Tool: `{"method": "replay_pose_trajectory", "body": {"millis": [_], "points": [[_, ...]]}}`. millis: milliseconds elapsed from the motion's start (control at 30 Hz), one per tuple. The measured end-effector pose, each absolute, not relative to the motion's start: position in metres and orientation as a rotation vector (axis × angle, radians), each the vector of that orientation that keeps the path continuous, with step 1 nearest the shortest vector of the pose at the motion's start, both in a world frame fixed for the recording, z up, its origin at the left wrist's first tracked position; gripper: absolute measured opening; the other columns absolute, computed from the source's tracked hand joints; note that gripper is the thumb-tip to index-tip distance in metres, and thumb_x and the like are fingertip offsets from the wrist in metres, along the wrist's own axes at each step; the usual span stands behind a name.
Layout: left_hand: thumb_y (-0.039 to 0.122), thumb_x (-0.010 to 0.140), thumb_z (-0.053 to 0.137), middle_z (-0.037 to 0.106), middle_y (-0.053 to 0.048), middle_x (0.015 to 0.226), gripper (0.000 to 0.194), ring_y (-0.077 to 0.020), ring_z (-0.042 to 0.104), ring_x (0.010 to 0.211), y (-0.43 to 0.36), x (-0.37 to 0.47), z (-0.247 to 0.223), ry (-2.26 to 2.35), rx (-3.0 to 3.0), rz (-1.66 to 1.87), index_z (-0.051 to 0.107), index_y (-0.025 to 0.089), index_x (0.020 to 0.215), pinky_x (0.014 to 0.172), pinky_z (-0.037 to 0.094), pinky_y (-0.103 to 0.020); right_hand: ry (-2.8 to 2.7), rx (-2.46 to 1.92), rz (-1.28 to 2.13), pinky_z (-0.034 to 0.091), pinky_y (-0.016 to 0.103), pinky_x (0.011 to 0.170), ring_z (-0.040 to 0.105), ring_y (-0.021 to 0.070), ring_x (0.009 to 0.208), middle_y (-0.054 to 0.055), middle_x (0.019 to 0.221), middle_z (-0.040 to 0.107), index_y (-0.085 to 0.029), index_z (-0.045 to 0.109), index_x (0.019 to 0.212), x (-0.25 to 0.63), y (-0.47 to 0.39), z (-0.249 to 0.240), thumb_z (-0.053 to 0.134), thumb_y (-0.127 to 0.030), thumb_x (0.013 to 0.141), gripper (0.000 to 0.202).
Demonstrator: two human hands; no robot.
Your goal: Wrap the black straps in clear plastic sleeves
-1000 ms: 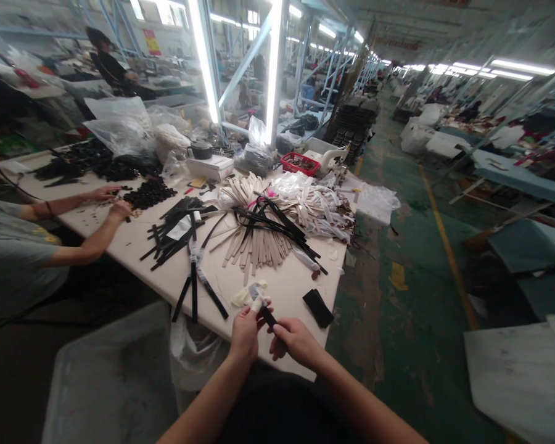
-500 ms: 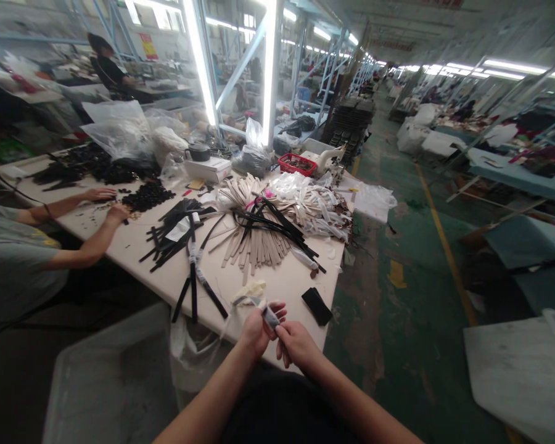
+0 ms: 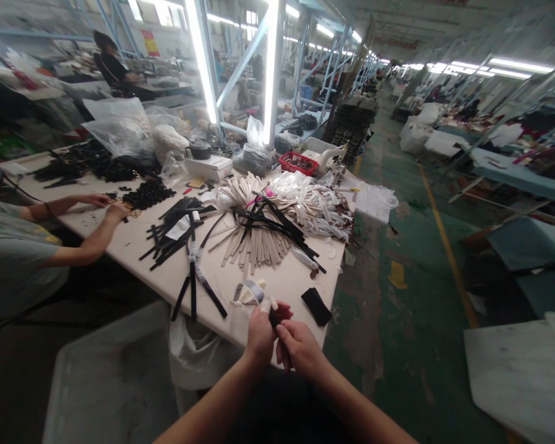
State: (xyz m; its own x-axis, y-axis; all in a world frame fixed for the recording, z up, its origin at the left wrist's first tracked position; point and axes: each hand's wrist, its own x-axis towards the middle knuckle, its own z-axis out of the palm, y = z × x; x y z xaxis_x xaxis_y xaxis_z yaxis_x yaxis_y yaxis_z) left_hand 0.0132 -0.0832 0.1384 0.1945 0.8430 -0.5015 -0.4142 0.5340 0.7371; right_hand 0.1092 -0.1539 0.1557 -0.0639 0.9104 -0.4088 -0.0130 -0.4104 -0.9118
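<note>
Close together at the table's near edge, both my hands hold a small black strip point(image 3: 274, 318). My left hand point(image 3: 261, 330) has its fingers around the strip's upper part, with a pale covering on a fingertip. The fingers of my right hand point(image 3: 298, 345) pinch the lower end. Just beyond my left hand, a curled grey-white band point(image 3: 253, 288) rises over a pale crumpled piece. A stack of black pieces point(image 3: 317, 306) lies to the right on the white table point(image 3: 166, 280). Long black straps point(image 3: 193, 271) lie to the left.
Beige strips point(image 3: 254, 246) are fanned out mid-table under black straps. A red basket point(image 3: 298, 163) and a white box point(image 3: 208, 168) stand behind. At the left, a person's hands point(image 3: 115, 211) are at small black pieces. A pale bin point(image 3: 106, 370) is below the table.
The grey-white band that lay across my left hand now curls beyond it, and a black strip shows between my hands. My left hand has turned slightly, its fingers more closed.
</note>
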Motion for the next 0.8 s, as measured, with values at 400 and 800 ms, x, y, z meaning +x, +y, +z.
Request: {"method": "replay_pose_trajectory", "body": {"millis": [400,800], "points": [[0.049,0.080,0.067,0.069,-0.007,0.070,0.034,-0.0223,0.068,0.065,-0.109,0.026,0.150,0.988,0.454,0.843,0.067,0.015,0.081,0.049,0.048,-0.026,-1.137,-1.626,1.250,0.044,0.023,0.049,0.058,0.0141,0.052,0.004,0.065,0.064,-0.017,0.062,0.075,0.114,-0.147,0.155,0.045,-0.051,0.097,0.043],[0.041,0.091,0.059,0.071,-0.008,0.080,0.027,-0.0214,0.068,0.072,-0.077,0.025,0.181,0.888,0.476,0.860,0.063,0.016,0.080,0.065,0.053,-0.031,-1.034,-1.604,1.346,0.033,0.021,0.040,0.047,0.0108,0.039,0.000,0.053,0.058,-0.016,0.060,0.083,0.118,-0.151,0.162,0.042,-0.056,0.098,0.047]]}}
